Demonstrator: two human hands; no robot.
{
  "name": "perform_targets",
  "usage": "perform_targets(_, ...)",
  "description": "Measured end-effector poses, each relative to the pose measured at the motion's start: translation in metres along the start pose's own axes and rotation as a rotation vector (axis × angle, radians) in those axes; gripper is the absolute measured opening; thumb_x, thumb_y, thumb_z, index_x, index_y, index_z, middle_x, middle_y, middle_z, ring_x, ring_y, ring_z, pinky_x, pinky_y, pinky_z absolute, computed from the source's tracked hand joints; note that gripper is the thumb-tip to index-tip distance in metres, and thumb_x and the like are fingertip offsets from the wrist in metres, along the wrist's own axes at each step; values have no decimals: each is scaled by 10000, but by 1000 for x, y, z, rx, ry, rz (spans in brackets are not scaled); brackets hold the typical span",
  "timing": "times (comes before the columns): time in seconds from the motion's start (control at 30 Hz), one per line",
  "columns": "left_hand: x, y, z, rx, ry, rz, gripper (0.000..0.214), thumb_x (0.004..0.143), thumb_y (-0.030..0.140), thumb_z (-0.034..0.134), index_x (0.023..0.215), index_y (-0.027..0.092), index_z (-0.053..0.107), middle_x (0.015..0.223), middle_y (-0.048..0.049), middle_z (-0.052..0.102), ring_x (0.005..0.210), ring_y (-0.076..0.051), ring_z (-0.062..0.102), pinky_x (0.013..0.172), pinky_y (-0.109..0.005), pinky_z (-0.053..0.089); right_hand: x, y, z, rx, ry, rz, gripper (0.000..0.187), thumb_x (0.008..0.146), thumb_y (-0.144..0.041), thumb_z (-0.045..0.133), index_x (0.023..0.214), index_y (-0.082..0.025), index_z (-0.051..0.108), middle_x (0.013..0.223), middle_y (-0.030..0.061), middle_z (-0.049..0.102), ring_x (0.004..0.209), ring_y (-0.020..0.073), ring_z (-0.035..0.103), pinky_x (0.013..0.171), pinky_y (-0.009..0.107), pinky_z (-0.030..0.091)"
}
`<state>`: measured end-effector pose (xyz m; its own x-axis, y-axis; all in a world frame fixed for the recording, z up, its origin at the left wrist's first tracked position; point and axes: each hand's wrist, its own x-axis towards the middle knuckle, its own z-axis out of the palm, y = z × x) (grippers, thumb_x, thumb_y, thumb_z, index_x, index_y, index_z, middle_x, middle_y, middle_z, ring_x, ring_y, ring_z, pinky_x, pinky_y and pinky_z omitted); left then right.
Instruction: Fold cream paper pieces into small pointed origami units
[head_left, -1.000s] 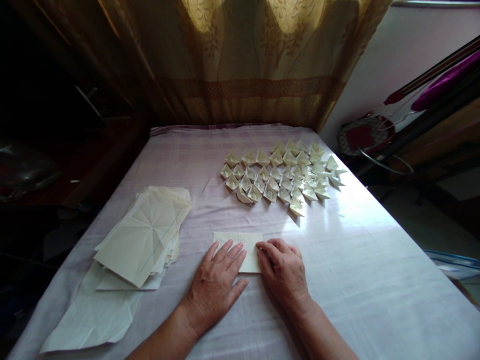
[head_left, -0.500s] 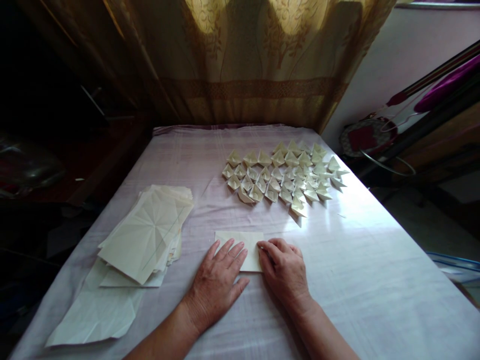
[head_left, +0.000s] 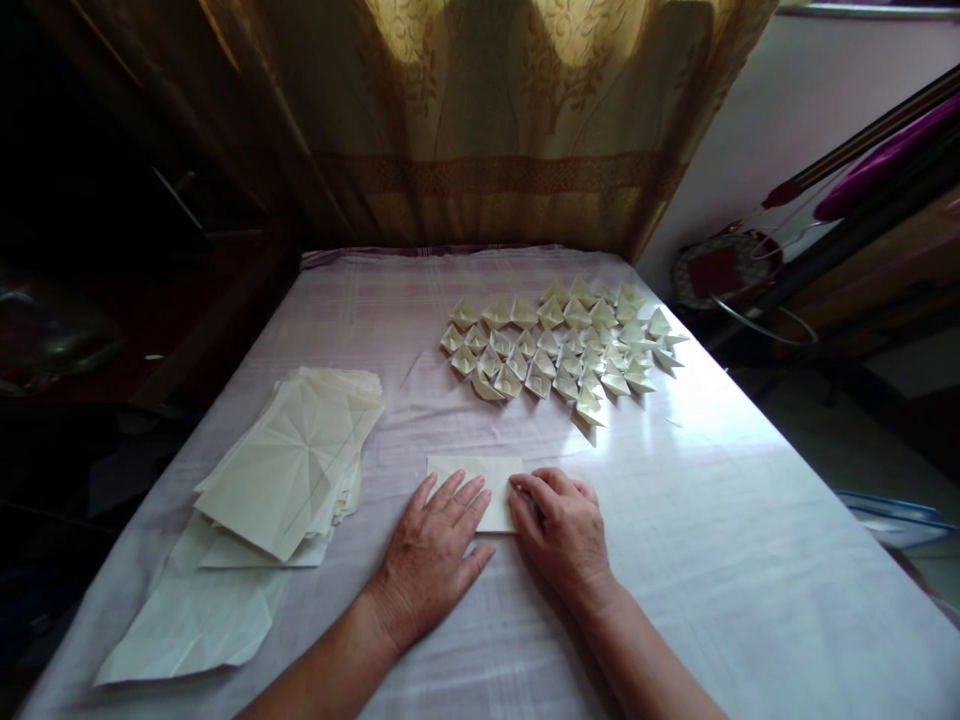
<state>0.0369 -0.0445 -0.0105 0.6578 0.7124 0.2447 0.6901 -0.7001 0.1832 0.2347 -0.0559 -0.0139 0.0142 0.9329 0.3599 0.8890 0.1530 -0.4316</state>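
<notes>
A folded cream sheet of paper (head_left: 496,508) lies flat on the cloth in front of me, its long side running left to right. My left hand (head_left: 433,535) rests on its left part, palm down with the fingers stretched out and the thumb apart. At the paper's right edge, my right hand (head_left: 561,525) is closed, thumb and forefinger pinching that edge. Its other fingers are curled under and partly hidden. Beyond the hands, several small folded paper boats (head_left: 540,375) sit in close rows.
A stack of creased paper sheets (head_left: 300,455) lies to the left, over a larger loose sheet (head_left: 195,620). The table (head_left: 720,570) has a pale checked cloth. A patterned curtain (head_left: 480,180) hangs at the far edge. A round patterned bag (head_left: 724,268) is beyond the right edge.
The whole view has shifted slightly. Both hands keep the same places on the folded paper, and the boats and the stack have not moved.
</notes>
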Motion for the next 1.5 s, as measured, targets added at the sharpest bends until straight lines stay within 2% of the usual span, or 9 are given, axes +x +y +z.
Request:
perform_targets(0.17,-1,-1,3,-41,4,-17,466,967,446,492,1373,219,528,1418,-44,570,1339,-222,476,1177,-415,252,-3,-8,-4,-48,-39,27,215,855,-374,619,997,-223,680,964,52,670,854,197,621,851,350,327)
perform_targets(0.4,2,-5,5,-117,-4,-77,380,1017,381,396,1343,269,556,1402,-3,587,1334,-192,476,1157,-417,283,-7,-13,-5,-128,-22,7,274,824,-407,649,1025,-220,660,1001,74,658,850,215,602,842,363,329)
perform_targets(0.67,5,-3,8,-136,36,-89,329,992,307,463,1283,251,606,1363,-39,617,1293,-224,517,1126,-460,318,-8,-19,-4,-170,-19,12,364,808,-502,664,1023,-208,652,995,89,644,857,231,581,833,370,332)
perform_targets(0.9,5,-8,8,-129,20,-68,351,964,273,499,1302,247,592,1371,-47,610,1295,-230,518,1118,-469,325,-17,0,-10,-91,-91,24,287,825,-400,693,1063,-244,662,1043,71,643,908,222,597,857,372,335)
perform_targets(1.03,6,-9,7,-141,1,-76,355,943,271,534,1291,249,599,1369,-46,612,1287,-241,525,1110,-485,329,-22,11,-15,-60,-89,36,267,836,-365,690,1078,-253,671,1051,73,647,929,220,602,850,366,343)
perform_targets(1.3,13,2,4,-155,55,-168,308,882,313,636,1179,234,655,1302,-65,656,1227,-256,569,1090,-484,364,-22,10,-15,-57,-85,40,276,830,-364,693,1078,-245,677,1052,75,650,932,225,603,854,368,345)
perform_targets(1.5,4,-17,1,-194,-10,-63,340,926,269,557,1259,244,619,1344,-54,631,1280,-236,536,1105,-471,387,-23,12,-14,-33,-94,42,268,837,-363,687,1076,-241,670,1054,63,644,919,211,598,867,360,332)
